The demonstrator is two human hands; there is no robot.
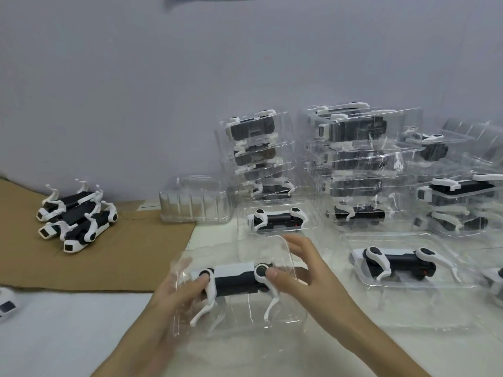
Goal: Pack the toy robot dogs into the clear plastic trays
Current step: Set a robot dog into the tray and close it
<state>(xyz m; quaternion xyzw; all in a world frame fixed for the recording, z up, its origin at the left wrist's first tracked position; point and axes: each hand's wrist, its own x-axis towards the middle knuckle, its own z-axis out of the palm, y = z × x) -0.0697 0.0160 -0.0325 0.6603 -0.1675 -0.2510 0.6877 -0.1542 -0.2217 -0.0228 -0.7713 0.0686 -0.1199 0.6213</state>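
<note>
1. A toy robot dog (236, 278), white on top and black below, lies on its side in a clear plastic tray (245, 319) held above the white table (68, 336), near the front middle of the view
2. The left hand (174, 295) grasps the tray's left end, thumb on the dog's front hip and fingers showing through the plastic beneath
3. The right hand (299, 270) pinches the other end, thumb on the rear hip joint and fingers reaching behind the tray's far rim
4. Three loose dogs (76, 216) lie huddled together on a sheet of brown cardboard (109, 257) at the left
5. A nest of empty trays (194, 202) sits at the cardboard's far right corner
6. Just behind the hands lies one packed tray (277, 219); another packed tray (402, 262) lies to the right
7. Stacks of packed trays (362, 164) stand along the grey wall (136, 91)
</note>
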